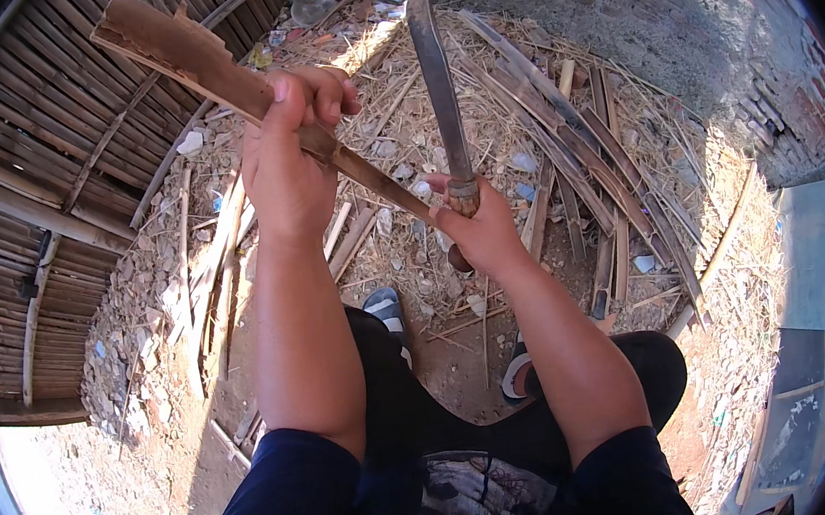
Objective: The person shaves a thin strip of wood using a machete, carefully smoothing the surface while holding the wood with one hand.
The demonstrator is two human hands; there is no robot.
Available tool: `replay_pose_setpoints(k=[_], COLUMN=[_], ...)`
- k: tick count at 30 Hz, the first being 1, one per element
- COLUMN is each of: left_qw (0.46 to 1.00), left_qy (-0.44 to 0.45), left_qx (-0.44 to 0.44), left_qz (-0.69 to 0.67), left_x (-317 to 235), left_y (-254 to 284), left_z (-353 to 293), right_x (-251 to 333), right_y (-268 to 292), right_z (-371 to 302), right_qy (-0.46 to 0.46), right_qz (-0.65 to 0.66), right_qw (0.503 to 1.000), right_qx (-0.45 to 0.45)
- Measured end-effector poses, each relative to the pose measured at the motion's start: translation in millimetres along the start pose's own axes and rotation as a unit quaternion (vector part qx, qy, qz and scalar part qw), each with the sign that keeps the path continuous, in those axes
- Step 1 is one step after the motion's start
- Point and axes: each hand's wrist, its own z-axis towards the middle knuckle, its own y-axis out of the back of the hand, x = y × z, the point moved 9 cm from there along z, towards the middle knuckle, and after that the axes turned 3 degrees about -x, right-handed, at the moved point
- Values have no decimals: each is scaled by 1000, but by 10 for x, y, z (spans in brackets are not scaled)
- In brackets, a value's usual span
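My left hand (285,175) is closed round a long piece of split bamboo (180,53), held at a slant in front of me. Its broad, ragged end points up to the left, and the narrow end slopes down to my right hand (485,230). That hand is wrapped round the wooden handle of a machete (436,79), whose dark blade stands nearly upright, pointing away from me. The bamboo's narrow end meets the thumb side of my right hand; whether those fingers also grip it, I cannot tell.
Split bamboo strips (583,154) lie piled at the right, and more strips (217,278) lie left of my legs. Rubble and straw cover the ground. A bamboo-slat wall (49,145) rises at the left, a brick and plaster wall (649,21) at the far right.
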Motion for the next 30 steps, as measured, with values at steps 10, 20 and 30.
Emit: replay_pose_setpoints(k=[10, 20, 30], left_qw=[984, 952, 773], left_qy=[-4, 177, 410], left_qx=[79, 34, 326], left_qz=[161, 245, 358], left_x=[-15, 246, 1350], left_y=[-172, 20, -574], left_z=[-82, -206, -1015], right_x=[189, 1024, 1264], right_y=[-72, 1066, 1581], right_z=[144, 518, 562], right_qy=[65, 185, 82], right_qz=[3, -7, 330], right_qw=[998, 924, 861], right_qx=[-24, -335, -378])
